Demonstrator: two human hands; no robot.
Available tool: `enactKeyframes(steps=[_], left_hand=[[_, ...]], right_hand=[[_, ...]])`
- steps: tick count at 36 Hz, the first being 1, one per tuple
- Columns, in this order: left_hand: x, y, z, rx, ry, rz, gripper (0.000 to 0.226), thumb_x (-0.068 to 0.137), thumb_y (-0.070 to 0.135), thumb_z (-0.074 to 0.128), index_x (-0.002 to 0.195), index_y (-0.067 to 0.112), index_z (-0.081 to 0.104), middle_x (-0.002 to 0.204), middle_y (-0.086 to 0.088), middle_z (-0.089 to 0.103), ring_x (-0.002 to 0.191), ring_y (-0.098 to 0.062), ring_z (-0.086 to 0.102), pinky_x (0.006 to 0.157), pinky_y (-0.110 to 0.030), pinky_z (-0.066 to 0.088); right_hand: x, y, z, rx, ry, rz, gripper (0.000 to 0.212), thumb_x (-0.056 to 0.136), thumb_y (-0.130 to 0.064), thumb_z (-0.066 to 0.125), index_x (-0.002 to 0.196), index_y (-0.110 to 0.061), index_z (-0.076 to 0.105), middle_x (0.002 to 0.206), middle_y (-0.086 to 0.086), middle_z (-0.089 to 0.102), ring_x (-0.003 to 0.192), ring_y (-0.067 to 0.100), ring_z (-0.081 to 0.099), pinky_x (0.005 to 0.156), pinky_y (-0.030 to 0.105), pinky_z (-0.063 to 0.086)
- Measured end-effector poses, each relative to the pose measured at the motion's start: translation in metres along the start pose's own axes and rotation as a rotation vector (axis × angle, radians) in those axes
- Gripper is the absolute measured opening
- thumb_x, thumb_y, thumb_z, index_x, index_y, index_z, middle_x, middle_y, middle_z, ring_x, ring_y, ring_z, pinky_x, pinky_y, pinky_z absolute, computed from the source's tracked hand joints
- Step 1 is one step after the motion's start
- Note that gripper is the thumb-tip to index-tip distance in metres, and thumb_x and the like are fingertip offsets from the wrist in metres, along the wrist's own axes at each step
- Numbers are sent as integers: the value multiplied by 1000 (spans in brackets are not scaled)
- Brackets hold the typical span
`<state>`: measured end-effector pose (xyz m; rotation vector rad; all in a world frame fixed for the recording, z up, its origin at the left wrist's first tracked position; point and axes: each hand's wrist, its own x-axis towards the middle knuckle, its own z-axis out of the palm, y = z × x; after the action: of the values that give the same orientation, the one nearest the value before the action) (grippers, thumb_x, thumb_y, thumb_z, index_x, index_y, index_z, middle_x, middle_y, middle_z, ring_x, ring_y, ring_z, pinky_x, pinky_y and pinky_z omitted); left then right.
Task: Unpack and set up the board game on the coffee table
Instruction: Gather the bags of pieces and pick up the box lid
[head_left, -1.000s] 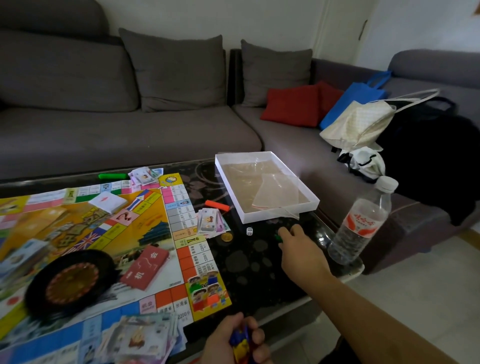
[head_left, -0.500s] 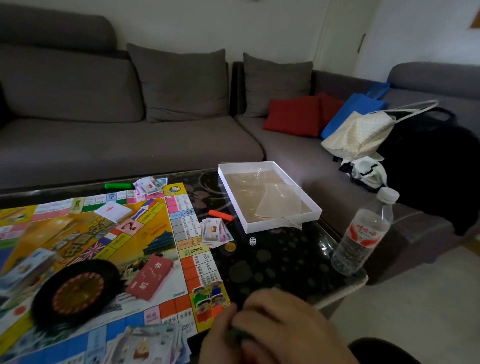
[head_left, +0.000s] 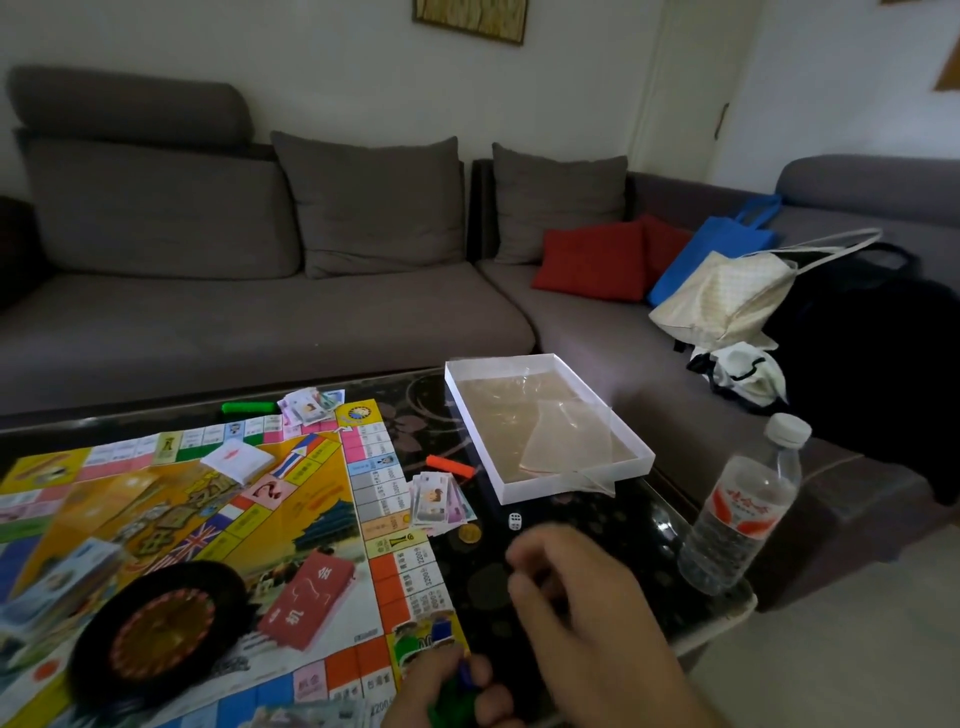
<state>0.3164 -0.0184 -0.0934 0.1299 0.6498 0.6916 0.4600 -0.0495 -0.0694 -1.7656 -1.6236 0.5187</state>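
The game board (head_left: 156, 519) lies unfolded across the left part of the dark glass coffee table (head_left: 597, 545). At its near left sits a black roulette wheel (head_left: 161, 629), with a blurred stack of cards (head_left: 57, 577) beside it at the far left edge. A white card deck (head_left: 237, 460) rests further back on the board, and a red card deck (head_left: 307, 603) lies just right of the wheel. At the far edge of the table a green stick (head_left: 248, 407) lies beside a small pile of play money (head_left: 310, 406), which overlaps the board's far corner.

Just off the board's right edge there is another pile of play money (head_left: 439, 503), an orange stick (head_left: 450, 466) behind it, a gold coin (head_left: 468, 533) in front of it, and a white die (head_left: 514, 521) a little to the right. The open white box tray (head_left: 631, 447) sits behind these with clear plastic bags (head_left: 563, 441) inside.

At the near edge, the left hand (head_left: 452, 693) has its fingers curled round small green and blue game pieces (head_left: 457, 691). The right hand (head_left: 587, 618) hovers above the table just right of it, fingers loosely curled; whether it pinches anything, I cannot tell.

A water bottle (head_left: 743, 514) stands upright at the table's right corner. Behind it, on the grey sofa (head_left: 260, 312), lie red cushions (head_left: 592, 260), a blue bag (head_left: 711, 244) and a cream tote (head_left: 722, 296).
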Motion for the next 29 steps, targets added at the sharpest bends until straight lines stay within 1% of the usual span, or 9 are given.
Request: enactKeyframes(steps=[1, 3, 7, 10, 14, 17, 21, 25, 29], left_hand=[[-3, 3, 7, -126, -57, -48, 43, 88, 7, 51, 47, -4, 52, 38, -12, 40, 16, -26, 34, 23, -21, 33], [-5, 9, 8, -189, -90, -7, 25, 66, 6, 57, 44, -5, 53, 39, -12, 39, 17, -27, 32, 21, -27, 31], [9, 38, 31, -91, -7, 64, 40, 82, 19, 50, 48, -1, 51, 42, -9, 36, 19, -21, 30, 26, -16, 29], [32, 68, 44, -29, 53, 100, 46, 98, 26, 42, 60, 2, 50, 43, -9, 37, 21, -18, 33, 24, -16, 29], [71, 108, 49, 36, 136, 214, 34, 103, 29, 45, 76, 10, 51, 49, -3, 43, 29, -11, 37, 26, -15, 24], [95, 133, 45, 67, 164, 266, 25, 101, 25, 49, 81, 11, 52, 53, -1, 45, 36, -9, 40, 26, -19, 25], [119, 154, 38, 104, 181, 283, 26, 102, 25, 49, 80, 12, 53, 56, -1, 45, 38, -9, 40, 28, -18, 27], [134, 160, 31, 120, 203, 290, 26, 103, 26, 49, 81, 12, 53, 55, 0, 46, 39, -8, 40, 28, -19, 28], [146, 156, 31, 128, 215, 282, 24, 101, 25, 48, 81, 12, 52, 54, 0, 45, 38, -10, 39, 28, -20, 27]], right_hand=[[20, 6, 3, -58, 21, 30, 11, 99, -27, 65, 100, -36, 60, 102, -17, 62, 99, 1, 60, 86, 19, 52], [62, 17, 11, -147, 19, 40, 10, 102, -25, 61, 110, -32, 61, 109, -16, 60, 101, 4, 58, 92, 22, 52], [156, 34, 29, -347, 26, -12, 31, 100, -18, 59, 129, -26, 61, 122, -6, 57, 115, 14, 56, 100, 32, 53], [222, 40, 38, -426, -29, 4, 49, 97, -17, 58, 145, -24, 54, 139, 1, 52, 132, 22, 47, 111, 42, 47], [298, 62, 53, -523, -88, 14, 55, 100, -36, 50, 154, -28, 44, 156, 3, 42, 145, 32, 38, 117, 50, 38], [338, 79, 66, -602, -189, 92, 65, 107, -49, 34, 167, -27, 20, 174, 3, 16, 159, 32, 16, 128, 53, 18], [352, 103, 92, -536, -255, 179, 76, 108, -56, 27, 168, -22, -4, 177, 3, -4, 163, 27, -1, 130, 51, 0], [351, 108, 100, -546, -245, 174, 78, 107, -60, 24, 168, -22, -5, 177, 3, -5, 163, 26, -3, 129, 52, -2], [348, 100, 88, -419, -286, 162, 75, 108, -59, 24, 169, -23, 0, 177, 0, -4, 163, 24, -6, 130, 49, -3]])
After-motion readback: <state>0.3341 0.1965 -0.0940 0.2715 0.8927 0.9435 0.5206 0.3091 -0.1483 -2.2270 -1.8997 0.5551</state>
